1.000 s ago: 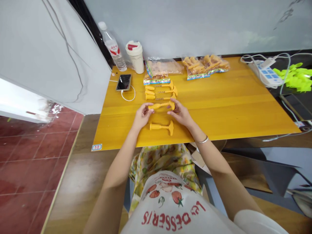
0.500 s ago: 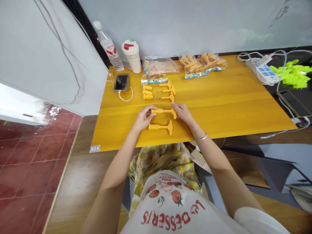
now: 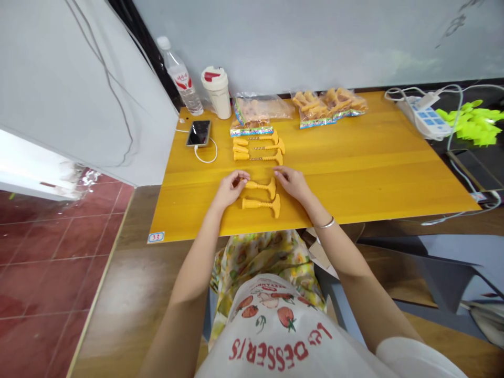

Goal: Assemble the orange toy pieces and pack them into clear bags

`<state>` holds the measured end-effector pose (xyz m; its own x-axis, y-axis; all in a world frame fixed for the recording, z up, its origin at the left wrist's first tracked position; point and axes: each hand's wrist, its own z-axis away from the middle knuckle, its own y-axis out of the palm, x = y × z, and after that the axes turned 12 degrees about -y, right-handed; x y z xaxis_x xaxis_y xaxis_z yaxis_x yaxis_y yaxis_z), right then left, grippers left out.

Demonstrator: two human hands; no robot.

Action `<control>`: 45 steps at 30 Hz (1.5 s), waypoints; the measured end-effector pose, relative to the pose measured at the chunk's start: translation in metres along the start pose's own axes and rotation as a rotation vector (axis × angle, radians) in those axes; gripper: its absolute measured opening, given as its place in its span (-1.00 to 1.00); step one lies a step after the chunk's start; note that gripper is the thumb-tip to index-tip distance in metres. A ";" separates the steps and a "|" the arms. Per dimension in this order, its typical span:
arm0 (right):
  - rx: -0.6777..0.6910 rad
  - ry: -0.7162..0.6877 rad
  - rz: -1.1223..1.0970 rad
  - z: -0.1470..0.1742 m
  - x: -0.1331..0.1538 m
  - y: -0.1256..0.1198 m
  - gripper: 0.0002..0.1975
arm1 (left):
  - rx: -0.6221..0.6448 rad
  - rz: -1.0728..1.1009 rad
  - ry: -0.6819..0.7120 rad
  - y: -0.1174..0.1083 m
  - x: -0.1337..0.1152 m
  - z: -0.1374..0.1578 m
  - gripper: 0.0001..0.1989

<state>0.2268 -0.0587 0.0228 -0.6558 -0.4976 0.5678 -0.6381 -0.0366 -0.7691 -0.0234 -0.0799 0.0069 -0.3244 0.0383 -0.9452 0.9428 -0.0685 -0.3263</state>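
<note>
In the head view, my left hand (image 3: pixel 229 190) pinches the sheath end of a yellow plastic corkscrew (image 3: pixel 260 186) that has a T-shaped handle. My right hand (image 3: pixel 291 181) is just beyond that handle, loosely curled and holding nothing, its fingertips apart from it. A second capped corkscrew (image 3: pixel 260 204) lies parallel, closer to the table's front edge. Farther back, several bare corkscrews (image 3: pixel 271 157) show their metal spirals, each in line with a loose yellow sheath (image 3: pixel 241 156) on its left.
Clear bags of corkscrews (image 3: pixel 315 107) lie along the wall. At the back left of the table (image 3: pixel 354 173) are a water bottle (image 3: pixel 183 84), a white cup (image 3: pixel 218 94) and a charging phone (image 3: pixel 199 133). A power strip (image 3: pixel 429 118) and bright green pieces (image 3: pixel 476 123) are at the right.
The corkscrew in my left hand has shifted left and slightly toward me. My right hand has come off its handle and its fingers have loosened.
</note>
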 end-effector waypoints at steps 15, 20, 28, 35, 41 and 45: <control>-0.021 -0.054 0.224 -0.039 -0.016 -0.016 -0.69 | -0.429 -0.074 0.113 -0.007 0.009 -0.052 -0.68; 0.027 0.021 0.380 -0.056 -0.015 -0.005 -0.63 | -0.503 -0.116 0.113 -0.003 0.021 -0.078 -0.73; -0.005 -0.034 0.409 -0.053 -0.022 0.003 -0.71 | -0.324 -0.275 0.138 -0.008 0.023 -0.072 -0.72; -0.155 -0.094 0.433 -0.048 -0.028 -0.010 -0.70 | -0.291 -0.242 0.118 -0.020 0.022 -0.069 -0.94; -0.147 -0.087 0.419 -0.048 -0.028 -0.011 -0.71 | -0.396 -0.277 0.180 -0.014 0.019 -0.070 -0.81; -0.145 -0.080 0.396 -0.049 -0.024 -0.011 -0.72 | -0.367 -0.306 0.200 -0.011 0.019 -0.072 -0.71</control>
<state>0.2292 -0.0040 0.0320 -0.8318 -0.5149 0.2074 -0.3968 0.2903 -0.8708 -0.0347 -0.0063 -0.0069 -0.6023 0.1941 -0.7743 0.7836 0.3290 -0.5270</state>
